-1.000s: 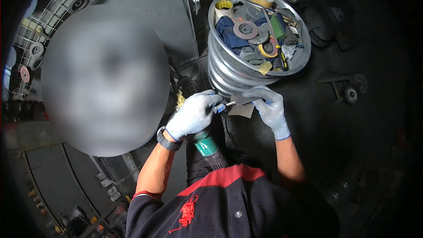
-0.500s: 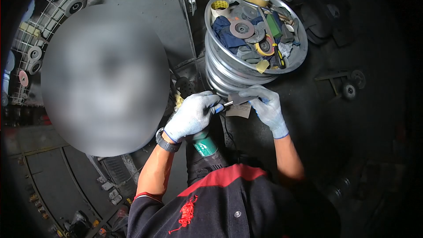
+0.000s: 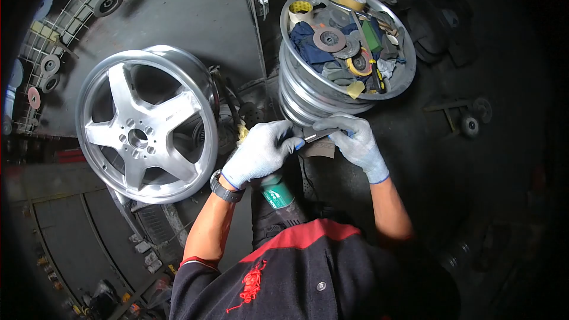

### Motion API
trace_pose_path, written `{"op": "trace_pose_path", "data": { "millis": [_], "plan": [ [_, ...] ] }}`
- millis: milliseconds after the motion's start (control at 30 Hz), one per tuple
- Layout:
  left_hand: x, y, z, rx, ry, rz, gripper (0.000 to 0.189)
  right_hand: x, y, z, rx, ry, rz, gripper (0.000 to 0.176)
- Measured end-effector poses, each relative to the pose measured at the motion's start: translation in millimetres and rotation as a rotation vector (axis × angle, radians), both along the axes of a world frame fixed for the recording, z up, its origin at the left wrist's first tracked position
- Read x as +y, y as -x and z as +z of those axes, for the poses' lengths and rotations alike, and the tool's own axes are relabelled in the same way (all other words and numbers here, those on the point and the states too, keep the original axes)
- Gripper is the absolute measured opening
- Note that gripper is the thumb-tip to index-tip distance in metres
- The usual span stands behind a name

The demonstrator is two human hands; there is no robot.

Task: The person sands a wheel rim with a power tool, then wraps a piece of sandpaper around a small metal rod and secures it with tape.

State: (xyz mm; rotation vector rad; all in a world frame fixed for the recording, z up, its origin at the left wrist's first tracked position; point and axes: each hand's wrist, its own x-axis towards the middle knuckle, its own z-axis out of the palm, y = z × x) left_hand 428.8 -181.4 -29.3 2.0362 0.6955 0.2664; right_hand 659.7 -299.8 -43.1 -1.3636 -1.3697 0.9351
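Observation:
My left hand [image 3: 261,153], in a pale work glove, is closed with a slim metal rod [image 3: 310,138] sticking out from its fingertips. Opposite it, my gloved right hand [image 3: 357,145] pinches a dark sheet of sandpaper [image 3: 320,131] whose edge lies against the rod. Just below them shows a brown piece of paper [image 3: 320,149] with faint print. Under my left wrist is a green power tool [image 3: 277,194] with a dark body, partly hidden by the hand. Whether the rod belongs to that tool is hidden.
To the left stands a five-spoke alloy wheel [image 3: 121,136]. Ahead, a stack of rims [image 3: 287,86] carries tape rolls, grinding discs, cloths and tools in its top. A wire rack [image 3: 71,29] with discs is at far left. Cables [image 3: 252,12] hang beyond.
The sandpaper has turned and now shows as a narrower strip close to the rod. My right hand has shifted slightly left. The wheel, blurred over earlier, now shows clearly.

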Motion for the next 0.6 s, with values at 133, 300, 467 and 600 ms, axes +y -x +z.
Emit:
{"op": "trace_pose_path", "data": {
  "millis": [133, 300, 467, 600],
  "plan": [
    [-4.4, 1.4, 16.1, -0.014, 0.125, 0.068, 0.025, 0.6, -1.7, -0.2, -0.035, -0.015, 0.007, 0.033],
    [-12.2, -0.8, 9.0, -0.037, -0.134, 0.079, 0.035, -1.0, -6.0, 1.2, -0.125, -0.059, 0.016, 0.032],
    [-25.0, -7.9, 4.7, -0.126, -0.368, 0.128, 0.041, 0.3, -10.6, 1.8, -0.176, -0.118, 0.037, 0.029],
    [-25.7, -8.2, -6.3, -0.185, -0.485, 0.157, 0.038, 2.6, -12.8, 3.4, -0.208, -0.1, 0.075, 0.025]
  ]
}}
